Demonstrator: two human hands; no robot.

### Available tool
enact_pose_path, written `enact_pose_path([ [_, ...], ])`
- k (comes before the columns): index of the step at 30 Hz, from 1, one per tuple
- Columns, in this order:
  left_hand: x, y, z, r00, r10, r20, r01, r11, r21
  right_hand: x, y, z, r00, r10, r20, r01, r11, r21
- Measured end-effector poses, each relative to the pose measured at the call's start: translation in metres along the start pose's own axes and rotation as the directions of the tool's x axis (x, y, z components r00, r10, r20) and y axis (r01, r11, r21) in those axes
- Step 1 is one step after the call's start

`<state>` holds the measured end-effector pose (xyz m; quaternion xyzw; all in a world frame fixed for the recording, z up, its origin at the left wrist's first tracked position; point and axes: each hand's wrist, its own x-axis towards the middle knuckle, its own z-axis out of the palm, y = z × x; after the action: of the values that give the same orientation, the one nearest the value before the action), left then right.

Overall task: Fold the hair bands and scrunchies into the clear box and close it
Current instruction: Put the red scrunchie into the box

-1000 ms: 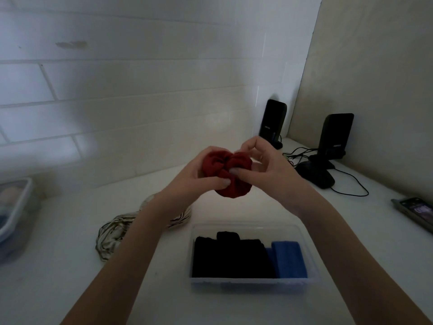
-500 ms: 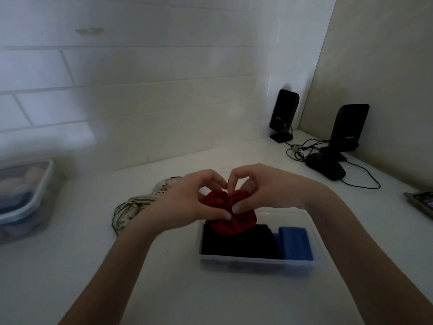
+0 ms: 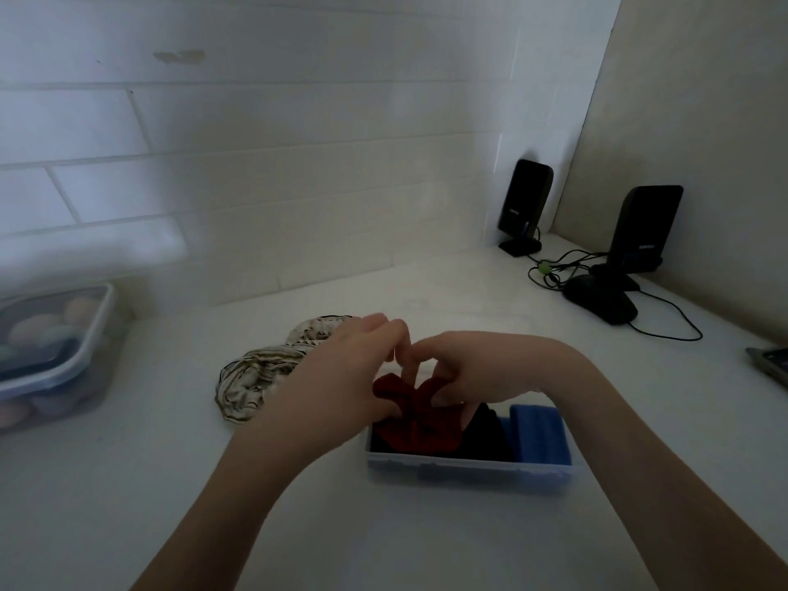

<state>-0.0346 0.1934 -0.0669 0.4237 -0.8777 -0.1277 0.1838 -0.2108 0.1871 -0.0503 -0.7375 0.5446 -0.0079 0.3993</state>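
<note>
A folded red scrunchie [image 3: 415, 415] sits in the left part of the clear box [image 3: 464, 469], on top of black bands [image 3: 486, 437]. A blue band [image 3: 539, 432] fills the box's right end. My left hand [image 3: 341, 377] and my right hand [image 3: 477, 368] both pinch the red scrunchie from above and press it down into the box. A striped cream scrunchie [image 3: 260, 373] lies on the white counter to the left of the box, partly behind my left hand.
A lidded plastic container [image 3: 55, 356] with pale rounded items stands at the far left. Two black speakers [image 3: 524, 206] [image 3: 644, 232], a black mouse [image 3: 601, 298] and cables lie at the back right. A phone [image 3: 774, 364] shows at the right edge.
Both hands have lowered the red scrunchie from mid-air above the counter down into the left part of the clear box.
</note>
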Motion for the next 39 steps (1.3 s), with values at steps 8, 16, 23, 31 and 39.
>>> enact_pose_path([
  [8, 0.006, 0.003, 0.01, 0.988, -0.029, 0.154, -0.006, 0.976, 0.218, 0.002, -0.015, 0.018, 0.927, -0.015, -0.375, -0.193, 0.838, -0.51],
  [16, 0.008, 0.004, 0.017, 0.99, -0.028, 0.139, -0.025, 0.93, 0.367, -0.004, -0.021, 0.015, 0.949, 0.014, -0.316, -0.199, 0.801, -0.564],
  [23, 0.018, 0.01, -0.007, 0.97, -0.115, 0.216, 0.033, 0.936, 0.352, -0.005, -0.011, 0.008, 0.98, 0.029, -0.195, -0.108, 0.907, -0.407],
  [31, 0.024, 0.015, 0.017, 0.94, -0.272, 0.206, 0.109, 0.811, 0.575, 0.005, -0.02, 0.028, 0.945, -0.03, -0.326, -0.175, 0.796, -0.58],
  [39, 0.016, 0.001, 0.007, 0.96, -0.149, 0.236, 0.058, 0.934, 0.352, 0.001, -0.007, 0.01, 0.988, 0.032, -0.15, -0.088, 0.919, -0.385],
])
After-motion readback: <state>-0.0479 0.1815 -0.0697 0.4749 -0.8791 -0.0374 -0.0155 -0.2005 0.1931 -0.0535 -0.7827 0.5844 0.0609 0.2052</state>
